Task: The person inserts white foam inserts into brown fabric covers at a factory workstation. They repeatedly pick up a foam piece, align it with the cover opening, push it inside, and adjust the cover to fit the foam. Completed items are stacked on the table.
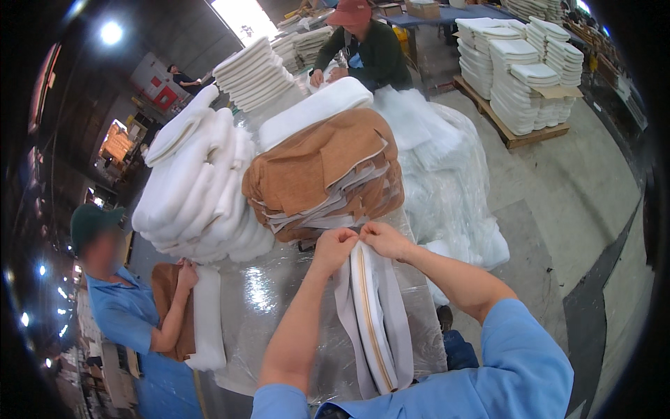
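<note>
A long cushion cover [399, 318] lies lengthwise in front of me, its grey fabric edges spread to either side. White padding shows between them, and a tan zipper [369, 314] runs down the middle. My left hand [336, 249] pinches the cover's far end. Right beside it, my right hand [384, 241] grips the same end with fingers closed; the fingertips of both hands nearly meet. Just beyond my hands rises a stack of brown fabric covers [307, 167] with grey undersides showing. One white padding slab [317, 112] rests behind that stack.
The table [279, 307] is wrapped in clear plastic. White padding [199, 181] is heaped at left, with plastic-wrapped sheets [447, 174] at right. A co-worker [118, 279] at left handles a brown cover and white pad; another [370, 49] works across the table. A loaded pallet [516, 136] stands far right.
</note>
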The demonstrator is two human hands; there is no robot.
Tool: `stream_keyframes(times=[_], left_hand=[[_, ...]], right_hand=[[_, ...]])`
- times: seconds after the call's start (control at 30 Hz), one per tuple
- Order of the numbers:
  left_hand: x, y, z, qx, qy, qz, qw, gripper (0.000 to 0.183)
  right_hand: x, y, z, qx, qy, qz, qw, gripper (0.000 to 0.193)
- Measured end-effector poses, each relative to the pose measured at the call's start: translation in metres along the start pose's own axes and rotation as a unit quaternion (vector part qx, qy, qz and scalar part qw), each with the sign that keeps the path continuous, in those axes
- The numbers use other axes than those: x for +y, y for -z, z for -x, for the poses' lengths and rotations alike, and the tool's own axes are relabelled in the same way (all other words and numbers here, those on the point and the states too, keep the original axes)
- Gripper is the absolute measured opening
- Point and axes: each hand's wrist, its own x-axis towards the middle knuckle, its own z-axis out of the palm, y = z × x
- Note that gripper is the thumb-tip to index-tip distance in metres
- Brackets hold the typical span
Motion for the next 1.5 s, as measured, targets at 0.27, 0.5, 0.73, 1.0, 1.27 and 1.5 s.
stream_keyframes(times=[0.27, 0.5, 0.73, 1.0, 1.27, 1.5], left_hand=[[0.018, 0.029, -0.007, -0.081, 0.013, -0.135, 0.988, 0.021], [0.042, 0.027, -0.017, -0.109, -0.151, -0.297, 0.937, 0.017], [0.015, 0.041, -0.028, -0.155, 0.147, -0.06, 0.975, 0.015], [0.02, 0.027, -0.045, -0.197, 0.232, 0.036, 0.952, 0.01], [0.016, 0.017, -0.045, -0.193, 0.246, 0.069, 0.948, 0.01], [-0.002, 0.027, -0.033, -0.152, 0.114, 0.009, 0.982, 0.005]], right_hand=[[-0.004, -0.043, 0.017, 0.06, -0.068, -0.21, 0.973, 0.02], [0.013, -0.056, 0.016, 0.147, 0.023, -0.191, 0.97, 0.03], [-0.003, -0.075, 0.043, 0.233, 0.152, 0.032, 0.96, 0.022], [0.011, -0.069, 0.053, 0.27, 0.186, 0.119, 0.937, 0.013], [0.005, -0.068, 0.055, 0.3, 0.182, 0.135, 0.927, 0.016], [0.006, -0.076, 0.053, 0.277, 0.22, 0.164, 0.921, 0.02]])
